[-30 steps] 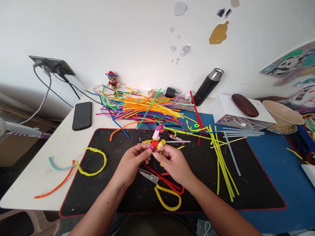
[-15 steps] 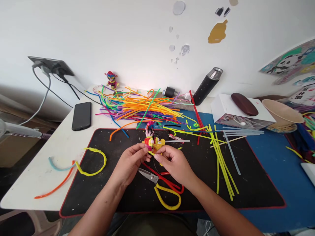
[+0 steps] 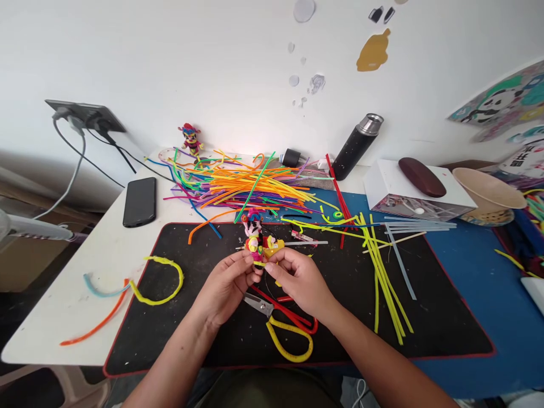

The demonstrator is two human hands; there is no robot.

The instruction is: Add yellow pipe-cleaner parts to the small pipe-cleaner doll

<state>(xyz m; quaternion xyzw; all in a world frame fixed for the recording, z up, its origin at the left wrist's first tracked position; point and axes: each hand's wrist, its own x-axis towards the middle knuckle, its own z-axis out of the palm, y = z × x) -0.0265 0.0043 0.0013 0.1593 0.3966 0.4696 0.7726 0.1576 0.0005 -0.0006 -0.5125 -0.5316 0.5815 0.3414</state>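
Observation:
A small pipe-cleaner figure (image 3: 257, 238), red, yellow, pink and blue, stands upright between both hands above the black mat (image 3: 178, 317). My left hand (image 3: 225, 286) pinches its lower part from the left. From the right, my right hand (image 3: 297, 280) pinches the same base with thumb and forefinger. Scissors (image 3: 280, 320) with red and yellow handles lie on the mat just under my hands.
A heap of coloured pipe cleaners (image 3: 246, 184) lies behind the mat, and yellow ones (image 3: 382, 266) fan out to the right. A phone (image 3: 140, 200), a black flask (image 3: 356, 146), a white box (image 3: 419, 195), a bowl (image 3: 488, 195) and a second small figure (image 3: 191, 138) stand around. Bent yellow, orange and blue pieces (image 3: 159, 280) lie left.
The figure has been turned in my fingers: its head has swung from the right side to the left and now shows a blue top. Both hands stayed in place.

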